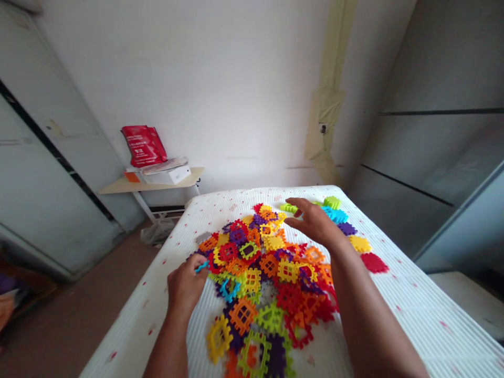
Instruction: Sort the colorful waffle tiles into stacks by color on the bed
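A large heap of colourful plastic interlocking tiles (270,265) covers the middle of the bed; many have window-like openings and toothed edges. At the heap's left edge my left hand (187,281) is closed on a small blue interlocking tile (202,266), pinched between thumb and fingers. My right hand (313,220) is over the far right side of the heap, fingers apart, with nothing visible in it. Just beyond it lie green tiles (289,208), partly hidden by the hand. Sorted by colour along the right are blue tiles (336,214), purple tiles (347,229), yellow tiles (360,243) and red tiles (374,263).
The bed has a white ribbed cover (157,320) with small red marks. Beyond it at left, a small table (114,186) carries a red bag (144,147) and a white box (171,175). A wall stands behind, and grey cabinets (433,152) rise on the right.
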